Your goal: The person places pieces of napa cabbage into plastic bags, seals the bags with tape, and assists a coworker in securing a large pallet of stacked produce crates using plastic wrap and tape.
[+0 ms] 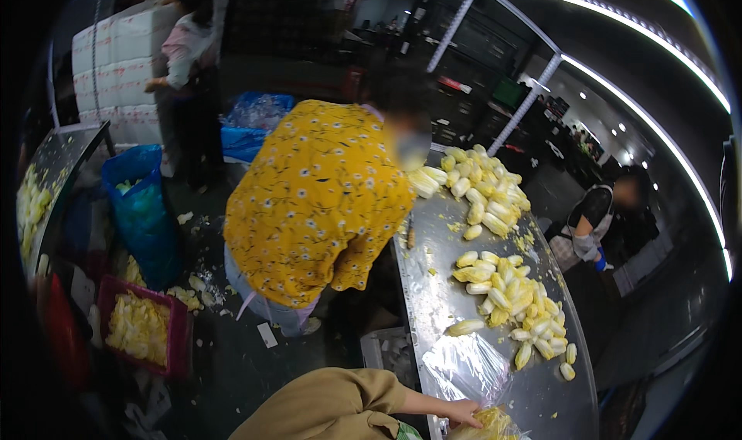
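My left hand (pixel 464 412), below a brown sleeve (pixel 353 396), grips a clear plastic bag (pixel 503 415) at the bottom of the view. Yellowish napa cabbage shows through the plastic, and the picture's lower rim cuts the bag off. My right hand is out of view. Just beyond my fingers, a shiny stack of flat clear bags (pixel 464 366) lies on the metal table (pixel 426 289). One trimmed cabbage head (pixel 465 327) rests against the far edge of that stack. Farther along is a loose pile of small napa cabbages (pixel 510 292).
Beside the table a person in a yellow flowered top (pixel 324 191) bends over, near a second cabbage heap (pixel 484 188) and a knife (pixel 411 231). A magenta crate of leaves (pixel 179 338) and a blue bag (pixel 142 225) stand left. Another person (pixel 585 225) is across the table.
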`<state>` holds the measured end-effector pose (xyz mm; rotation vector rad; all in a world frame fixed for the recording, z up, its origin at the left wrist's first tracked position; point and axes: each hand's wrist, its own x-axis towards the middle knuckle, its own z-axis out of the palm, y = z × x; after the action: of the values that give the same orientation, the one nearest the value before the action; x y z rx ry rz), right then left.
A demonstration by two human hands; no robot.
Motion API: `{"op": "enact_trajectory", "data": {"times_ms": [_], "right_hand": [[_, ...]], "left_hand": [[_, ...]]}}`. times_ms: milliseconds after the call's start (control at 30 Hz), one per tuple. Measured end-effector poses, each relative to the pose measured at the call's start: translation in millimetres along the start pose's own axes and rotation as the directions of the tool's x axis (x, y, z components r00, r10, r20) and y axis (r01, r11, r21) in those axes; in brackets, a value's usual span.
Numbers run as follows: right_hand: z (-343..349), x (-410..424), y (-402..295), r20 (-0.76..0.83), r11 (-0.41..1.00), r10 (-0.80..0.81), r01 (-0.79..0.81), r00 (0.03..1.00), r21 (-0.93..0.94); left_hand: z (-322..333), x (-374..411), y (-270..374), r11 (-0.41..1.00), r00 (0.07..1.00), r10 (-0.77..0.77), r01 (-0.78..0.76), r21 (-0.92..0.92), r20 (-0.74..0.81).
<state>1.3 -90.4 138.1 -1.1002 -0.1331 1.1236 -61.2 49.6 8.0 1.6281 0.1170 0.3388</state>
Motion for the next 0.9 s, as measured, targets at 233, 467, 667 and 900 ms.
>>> {"op": "enact_trajectory", "data": {"times_ms": [233,467,667,900], "right_hand": [[41,-22,32,0.156,0.999,-0.001,0.009,0.988,-0.05],[64,-59,63,0.255,0.999,-0.013,0.022,0.967,-0.033],[83,-111,80,0.228,0.992,-0.095,0.111,0.969,-0.06],[87,-171,115,0.083,0.97,-0.243,0.244,0.967,-0.006]], "left_hand": [[-13,-101,51,0.623,0.922,-0.347,0.361,-0.694,0.169],[41,-165,42,0.277,0.892,-0.446,0.22,-0.936,0.078],[73,-194,79,0.413,0.915,-0.403,0.172,-0.894,-0.01],[83,-241,94,0.641,0.959,-0.235,0.031,-0.767,-0.158]]}}
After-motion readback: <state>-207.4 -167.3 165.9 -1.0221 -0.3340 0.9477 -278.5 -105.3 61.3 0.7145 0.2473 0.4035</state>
